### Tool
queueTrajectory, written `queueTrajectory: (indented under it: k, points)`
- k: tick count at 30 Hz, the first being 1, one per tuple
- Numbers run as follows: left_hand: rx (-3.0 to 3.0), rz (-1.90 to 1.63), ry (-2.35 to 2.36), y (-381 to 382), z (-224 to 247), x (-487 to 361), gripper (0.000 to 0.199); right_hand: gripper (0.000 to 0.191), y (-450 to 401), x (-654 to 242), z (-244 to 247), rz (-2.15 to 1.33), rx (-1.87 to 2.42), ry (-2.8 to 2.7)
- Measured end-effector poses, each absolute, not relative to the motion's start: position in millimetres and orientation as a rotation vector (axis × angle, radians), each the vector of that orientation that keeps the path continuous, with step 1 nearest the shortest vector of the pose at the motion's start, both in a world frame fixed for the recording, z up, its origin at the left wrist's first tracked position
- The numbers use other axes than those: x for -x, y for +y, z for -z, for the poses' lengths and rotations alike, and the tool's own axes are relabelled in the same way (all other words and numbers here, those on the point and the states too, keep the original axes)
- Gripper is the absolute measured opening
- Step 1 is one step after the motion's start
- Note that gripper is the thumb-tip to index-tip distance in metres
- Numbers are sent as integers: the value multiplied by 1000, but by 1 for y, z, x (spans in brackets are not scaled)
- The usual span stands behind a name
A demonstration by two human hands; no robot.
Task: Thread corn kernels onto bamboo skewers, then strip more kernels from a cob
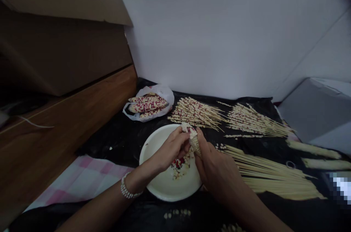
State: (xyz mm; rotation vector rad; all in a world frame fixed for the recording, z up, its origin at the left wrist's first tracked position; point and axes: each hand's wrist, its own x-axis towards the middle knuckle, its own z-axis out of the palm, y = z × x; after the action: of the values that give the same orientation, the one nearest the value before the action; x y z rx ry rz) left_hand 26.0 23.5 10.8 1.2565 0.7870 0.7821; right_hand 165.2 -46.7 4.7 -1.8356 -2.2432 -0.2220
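Note:
Over a white bowl [157, 144], my left hand [174, 148] has its fingers bent against a partly stripped corn cob [194, 141]. My right hand [212, 157] is wrapped round the cob's right side and lower end. White and dark red kernels [179, 168] lie in the bowl below my hands. Part of the cob is covered by my fingers.
A plastic bag [169, 94] of speckled corn cobs [148, 107] lies behind the bowl. Skewers threaded with kernels [192, 111] form two piles at the back. Bare sticks [274, 173] and stripped cobs [315, 149] lie right. A cardboard box [65, 49] stands left.

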Motion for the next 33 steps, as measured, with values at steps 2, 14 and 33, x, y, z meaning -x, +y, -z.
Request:
queueTrajectory:
  k: [2, 14, 33]
  points:
    - [-1245, -786, 799, 23, -10, -26, 17, 62, -47, -165, -5, 234, 1840, -2274]
    - [-1236, -850, 878, 17, -10, -30, 8, 63, -47, -161, -4, 154, 1892, -2284]
    - [-1375, -742, 1043, 29, -13, -28, 29, 60, -44, -171, -19, 22, 1877, -2397]
